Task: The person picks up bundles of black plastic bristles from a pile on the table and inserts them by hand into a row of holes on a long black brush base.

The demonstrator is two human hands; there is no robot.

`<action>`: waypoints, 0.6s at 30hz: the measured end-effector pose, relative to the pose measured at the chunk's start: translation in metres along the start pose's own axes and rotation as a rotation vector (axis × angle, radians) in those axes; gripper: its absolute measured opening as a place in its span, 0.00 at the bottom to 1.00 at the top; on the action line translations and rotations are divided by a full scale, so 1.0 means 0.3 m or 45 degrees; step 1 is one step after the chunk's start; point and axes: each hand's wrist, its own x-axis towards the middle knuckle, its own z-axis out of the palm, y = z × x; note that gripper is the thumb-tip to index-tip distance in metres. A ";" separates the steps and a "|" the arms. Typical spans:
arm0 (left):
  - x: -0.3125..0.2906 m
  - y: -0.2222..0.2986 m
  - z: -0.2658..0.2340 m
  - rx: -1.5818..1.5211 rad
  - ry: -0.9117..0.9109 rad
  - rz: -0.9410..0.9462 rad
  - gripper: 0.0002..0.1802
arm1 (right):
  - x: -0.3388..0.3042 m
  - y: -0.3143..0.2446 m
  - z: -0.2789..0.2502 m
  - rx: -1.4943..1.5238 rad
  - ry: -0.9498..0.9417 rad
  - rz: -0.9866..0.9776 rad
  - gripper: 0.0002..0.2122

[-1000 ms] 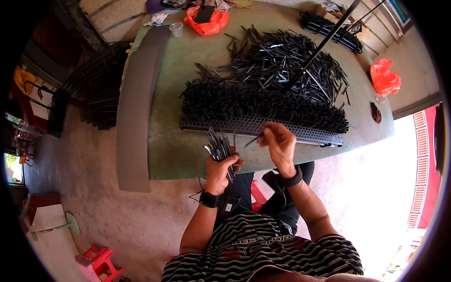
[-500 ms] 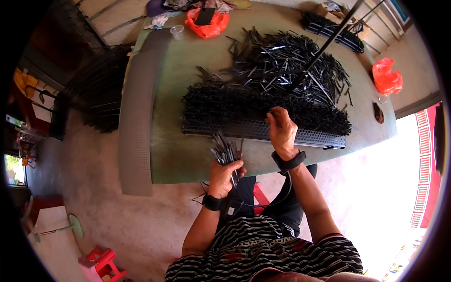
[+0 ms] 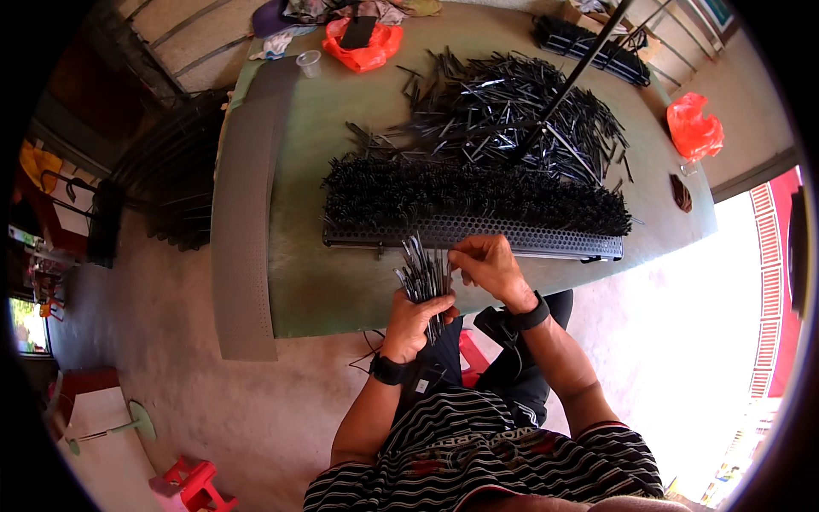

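My left hand (image 3: 415, 320) is closed around a bundle of thin black strips (image 3: 420, 271) that fan out above the thumb, just off the table's near edge. At the right side of that bundle, my right hand (image 3: 488, 266) pinches with thumb and forefinger, apparently on one strip; the fingertips hide most of it. Just beyond both hands lies a long perforated black panel (image 3: 512, 233), with honeycomb-like holes along its near side. Dense, curled black strips (image 3: 478, 192) stand in rows over the panel's farther part. Behind it spreads a loose heap of black strips (image 3: 503, 94).
A grey perforated sheet (image 3: 243, 230) covers the green table's (image 3: 316, 290) left edge. A dark pole (image 3: 572, 81) slants over the heap. Farther off are red plastic bags (image 3: 695, 128), a clear cup (image 3: 309, 63) and another strip-filled panel (image 3: 593, 51). A red stool (image 3: 194, 485) stands lower left.
My right hand has come down and left from the panel to the bundle's strip tips. The left hand has shifted slightly right with the bundle. The whole view has shifted a little.
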 end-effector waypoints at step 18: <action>0.007 -0.016 -0.058 -0.052 0.052 0.079 0.17 | 0.110 0.068 -0.042 -0.419 0.840 -0.812 0.08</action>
